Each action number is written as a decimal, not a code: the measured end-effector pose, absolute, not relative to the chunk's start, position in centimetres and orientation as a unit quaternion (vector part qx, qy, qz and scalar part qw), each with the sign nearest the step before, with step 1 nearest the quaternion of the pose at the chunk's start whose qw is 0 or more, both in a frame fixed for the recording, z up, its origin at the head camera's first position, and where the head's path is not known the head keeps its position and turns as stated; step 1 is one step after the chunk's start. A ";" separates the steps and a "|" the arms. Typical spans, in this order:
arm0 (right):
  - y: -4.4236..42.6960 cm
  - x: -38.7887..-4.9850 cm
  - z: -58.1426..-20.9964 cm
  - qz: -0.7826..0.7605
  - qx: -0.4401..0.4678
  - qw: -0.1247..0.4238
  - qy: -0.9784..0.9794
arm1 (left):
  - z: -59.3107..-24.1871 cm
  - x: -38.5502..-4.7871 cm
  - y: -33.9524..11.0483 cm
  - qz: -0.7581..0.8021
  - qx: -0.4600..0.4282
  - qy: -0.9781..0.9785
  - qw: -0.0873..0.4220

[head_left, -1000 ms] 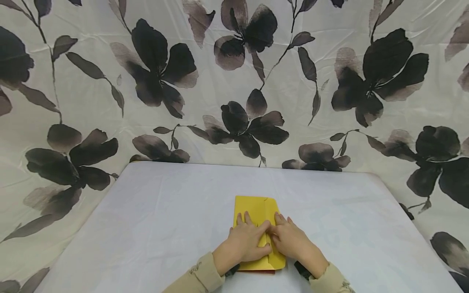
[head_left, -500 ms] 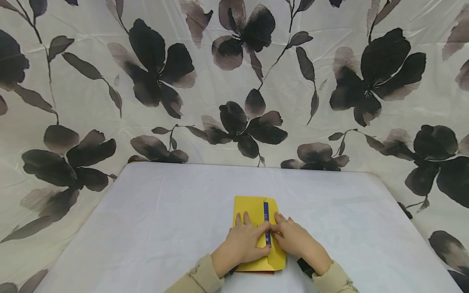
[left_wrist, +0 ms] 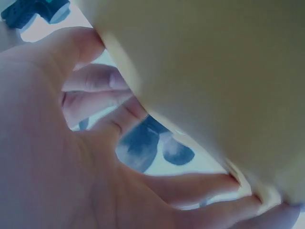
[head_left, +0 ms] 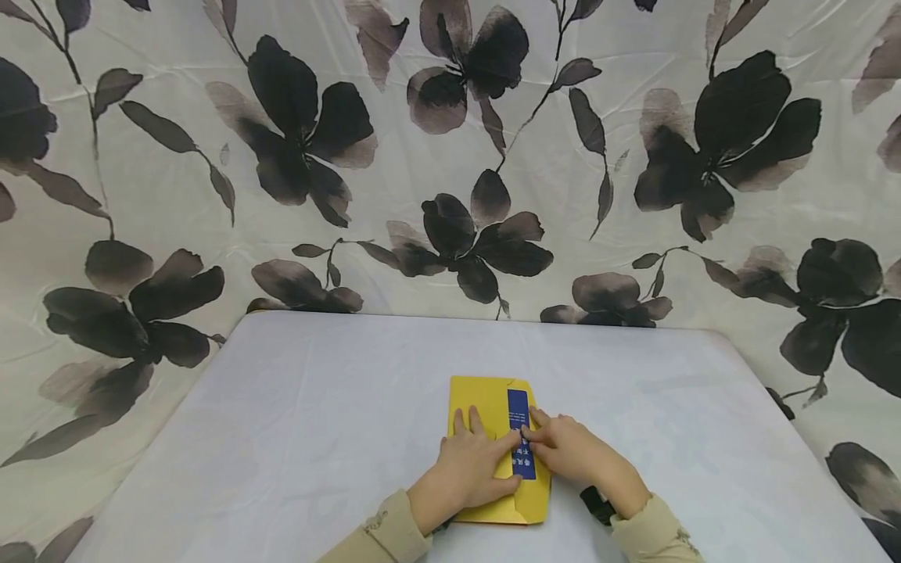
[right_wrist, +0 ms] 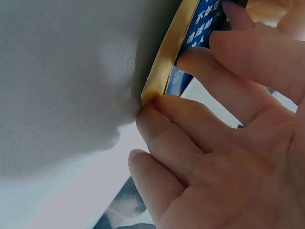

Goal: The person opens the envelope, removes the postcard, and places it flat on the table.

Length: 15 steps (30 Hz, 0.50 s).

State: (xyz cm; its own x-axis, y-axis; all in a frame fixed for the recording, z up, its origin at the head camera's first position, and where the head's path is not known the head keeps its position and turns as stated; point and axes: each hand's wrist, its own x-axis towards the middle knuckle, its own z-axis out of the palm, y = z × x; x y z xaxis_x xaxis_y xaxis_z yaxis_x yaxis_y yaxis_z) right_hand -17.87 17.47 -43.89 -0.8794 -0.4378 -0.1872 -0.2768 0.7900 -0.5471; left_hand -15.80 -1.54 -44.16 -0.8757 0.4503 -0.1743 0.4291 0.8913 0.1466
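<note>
In the head view a yellow paper envelope (head_left: 481, 395) lies on the table, with a long blue strip (head_left: 519, 407) bearing white characters along its right half. My left hand (head_left: 466, 467) rests spread across the envelope's left part, its thumb and index finger reaching to the strip. My right hand (head_left: 573, 450) pinches at the envelope's right side, fingertips at the strip. The right wrist view shows curled fingers against the yellow edge (right_wrist: 164, 67), one fingertip by the blue printed face (right_wrist: 202, 24). In the left wrist view a pale yellow surface (left_wrist: 214, 71) hides much.
A white cloth covers the table (head_left: 338, 407). Behind it hangs a pale curtain (head_left: 394, 156) printed with dark flowers. A black band (head_left: 597, 504) sits at my right wrist.
The blue strip, hidden a second ago, came into sight as a narrow line and is now wider. My right hand has shifted slightly right; my left hand has stayed put.
</note>
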 end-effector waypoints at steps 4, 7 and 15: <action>17.6 -18.0 -43.8 -0.267 -0.200 0.155 0.930 | -44.3 -15.7 -1.5 0.042 0.225 0.968 0.104; 17.8 -18.2 -43.9 -0.276 -0.214 0.153 0.924 | -44.5 -15.7 -1.5 0.033 0.222 0.969 0.105; 17.9 -18.4 -43.2 -0.314 -0.188 0.104 0.925 | -44.5 -15.6 -1.3 -0.005 0.214 0.972 0.095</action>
State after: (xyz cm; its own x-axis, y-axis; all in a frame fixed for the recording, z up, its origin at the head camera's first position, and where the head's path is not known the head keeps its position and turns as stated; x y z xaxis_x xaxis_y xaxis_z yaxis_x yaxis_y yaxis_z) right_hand -18.45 17.94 -43.23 -0.9075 -0.4132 -0.0752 -0.2820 0.7321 -0.6201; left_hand -15.63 -1.32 -44.54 -0.8908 0.4146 -0.1860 0.4164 0.9086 0.0311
